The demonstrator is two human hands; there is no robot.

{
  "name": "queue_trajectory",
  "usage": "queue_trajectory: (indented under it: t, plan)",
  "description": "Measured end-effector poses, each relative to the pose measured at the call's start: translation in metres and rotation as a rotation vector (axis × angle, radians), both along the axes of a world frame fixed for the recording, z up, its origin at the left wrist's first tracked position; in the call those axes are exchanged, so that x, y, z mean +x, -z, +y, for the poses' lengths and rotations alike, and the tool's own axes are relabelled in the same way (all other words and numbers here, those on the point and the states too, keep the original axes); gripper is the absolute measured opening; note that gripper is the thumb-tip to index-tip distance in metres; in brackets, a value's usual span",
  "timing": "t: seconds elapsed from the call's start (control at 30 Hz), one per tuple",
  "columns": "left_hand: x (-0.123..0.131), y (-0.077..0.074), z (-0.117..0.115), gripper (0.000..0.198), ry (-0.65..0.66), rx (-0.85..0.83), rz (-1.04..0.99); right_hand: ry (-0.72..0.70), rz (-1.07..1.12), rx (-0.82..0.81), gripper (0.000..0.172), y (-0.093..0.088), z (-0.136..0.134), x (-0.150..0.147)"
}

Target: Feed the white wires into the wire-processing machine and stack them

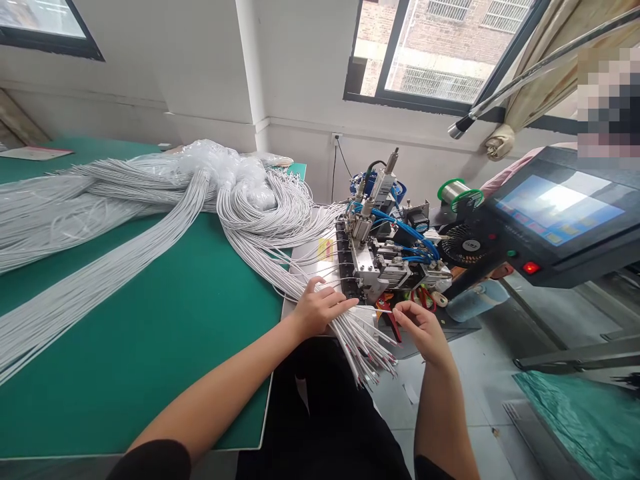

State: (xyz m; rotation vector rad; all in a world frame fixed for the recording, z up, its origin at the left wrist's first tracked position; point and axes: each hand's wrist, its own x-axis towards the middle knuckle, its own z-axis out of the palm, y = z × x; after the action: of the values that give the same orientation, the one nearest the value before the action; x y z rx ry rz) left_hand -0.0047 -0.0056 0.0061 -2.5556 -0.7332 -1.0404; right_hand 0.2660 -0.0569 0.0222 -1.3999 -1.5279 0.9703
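Note:
My left hand [319,311] lies over a bundle of thin white cables [357,340], fingers curled round it near the table's right edge. The cable ends fan out toward my lap, some with reddish tips. With thumb and fingertips, my right hand [419,327] pinches the end of one white cable, drawn out sideways from the bundle. Just beyond both hands stands a bench machine [373,257] with metal cylinders and blue air hoses. Several single cables lead into its black feed row [346,260].
Long cable bundles [150,250], partly wrapped in clear plastic [210,160], spread over the green table [200,333]. To the right are a screen panel [565,207], a solder wire spool [457,193], a small fan [467,245] and red-handled pliers [387,317]. A person sits behind the panel.

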Motion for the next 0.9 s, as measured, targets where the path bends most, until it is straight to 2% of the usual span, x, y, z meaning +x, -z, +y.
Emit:
queue_trajectory:
  t: [0.17,0.27,0.43,0.57,0.67,0.9]
  plan:
    - [0.001,-0.003,-0.003,0.019,-0.062,-0.016,-0.073,0.049,0.12,0.038,0.027,0.01,0.013,-0.006]
    - [0.003,-0.004,-0.005,0.021,-0.088,-0.011,-0.107,0.042,0.136,0.047,0.029,0.012,0.017,-0.01]
    - [0.006,-0.003,-0.005,0.024,-0.101,0.006,-0.147,-0.031,0.059,-0.051,0.034,0.011,0.02,-0.01]
    - [0.007,-0.001,-0.005,0.024,-0.106,0.015,-0.134,-0.051,0.034,-0.068,0.035,0.01,0.021,-0.009]
    - [0.007,0.0,-0.003,0.023,-0.113,0.014,-0.111,-0.041,0.125,-0.062,0.033,0.015,0.024,-0.013]
    - [0.006,0.005,0.002,0.021,-0.103,0.017,0.02,0.115,0.467,-0.012,0.03,0.032,0.037,-0.028]
